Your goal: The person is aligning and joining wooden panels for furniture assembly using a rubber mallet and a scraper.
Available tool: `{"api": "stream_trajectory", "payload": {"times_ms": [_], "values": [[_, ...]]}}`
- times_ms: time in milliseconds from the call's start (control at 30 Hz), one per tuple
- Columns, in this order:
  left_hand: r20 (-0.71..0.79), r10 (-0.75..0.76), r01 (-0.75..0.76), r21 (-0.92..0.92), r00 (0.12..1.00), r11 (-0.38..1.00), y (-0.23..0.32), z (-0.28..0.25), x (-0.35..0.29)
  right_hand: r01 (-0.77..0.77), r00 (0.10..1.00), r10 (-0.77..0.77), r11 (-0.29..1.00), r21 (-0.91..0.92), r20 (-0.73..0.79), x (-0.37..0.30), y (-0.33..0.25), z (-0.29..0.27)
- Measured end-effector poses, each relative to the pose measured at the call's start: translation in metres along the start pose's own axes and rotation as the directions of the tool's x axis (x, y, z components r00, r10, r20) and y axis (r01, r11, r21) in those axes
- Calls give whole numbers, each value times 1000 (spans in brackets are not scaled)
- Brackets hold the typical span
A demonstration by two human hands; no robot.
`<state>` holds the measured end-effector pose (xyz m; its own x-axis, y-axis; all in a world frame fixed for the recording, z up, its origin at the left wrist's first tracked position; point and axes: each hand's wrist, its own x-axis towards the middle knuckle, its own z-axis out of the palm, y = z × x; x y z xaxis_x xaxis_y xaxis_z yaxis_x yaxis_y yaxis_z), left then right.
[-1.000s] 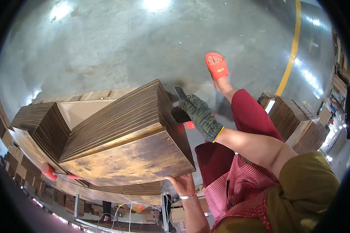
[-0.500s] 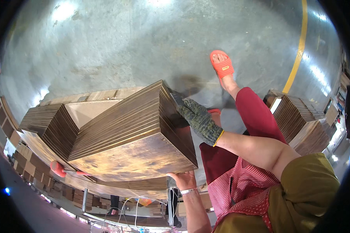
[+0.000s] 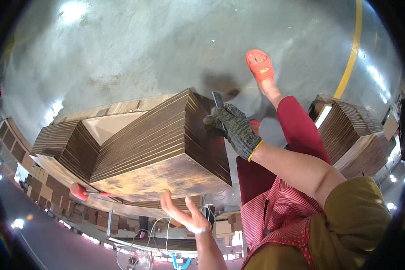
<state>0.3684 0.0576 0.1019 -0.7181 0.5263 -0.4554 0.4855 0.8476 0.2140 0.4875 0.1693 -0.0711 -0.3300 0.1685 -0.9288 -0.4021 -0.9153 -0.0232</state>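
A stack of dark brown wood panels (image 3: pixel 139 135) stands in front of me, its top panel mottled with yellowish brown. My left hand (image 3: pixel 186 213) is bare, with a band at the wrist. Its fingers are spread near the top panel's near edge, and it holds nothing. My right hand (image 3: pixel 234 126), in a dark grey-green knit glove with a yellow cuff, is closed around a dark flat-bladed tool (image 3: pixel 218 100). The blade sticks up past the fingers, beside the right side of the stack; the tool's other end is hidden in the glove.
Another stack of panels (image 3: pixel 67 144) adjoins on the left, where a red tool with a rounded end (image 3: pixel 78 191) lies. More panels (image 3: pixel 346 121) are piled at right. A metal-framed stand (image 3: pixel 153 243) with loose white cables is at the lower left. My foot wears an orange slipper (image 3: pixel 259 67).
My left hand has come away from the panel edge and moved left, fingers spreading. My gloved right hand has drawn slightly back from the stack's side, and the blade now shows.
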Motion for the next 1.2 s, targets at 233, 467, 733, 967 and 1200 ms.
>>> {"api": "stream_trajectory", "payload": {"times_ms": [233, 467, 733, 967, 1200], "values": [[-18, 418, -402, 238, 908, 884, 42, 45, 89, 48, 999, -47, 993, 105, -10, 2, 13, -2], [-67, 447, -405, 319, 892, 857, 33, 62, 91, -70, 993, 64, 996, -52, -101, 3, -1, 4], [-180, 540, -463, 339, 822, 819, 29, 70, 97, 101, 989, -106, 993, -57, -101, 7, 3, -19], [-134, 616, -567, 276, 777, 776, 30, 68, 104, 172, 983, -171, 985, 12, -66, -7, 55, -65], [-187, 539, -487, 264, 821, 833, 19, 63, 104, 143, 987, -141, 989, 25, -71, -22, 41, -41]]}}
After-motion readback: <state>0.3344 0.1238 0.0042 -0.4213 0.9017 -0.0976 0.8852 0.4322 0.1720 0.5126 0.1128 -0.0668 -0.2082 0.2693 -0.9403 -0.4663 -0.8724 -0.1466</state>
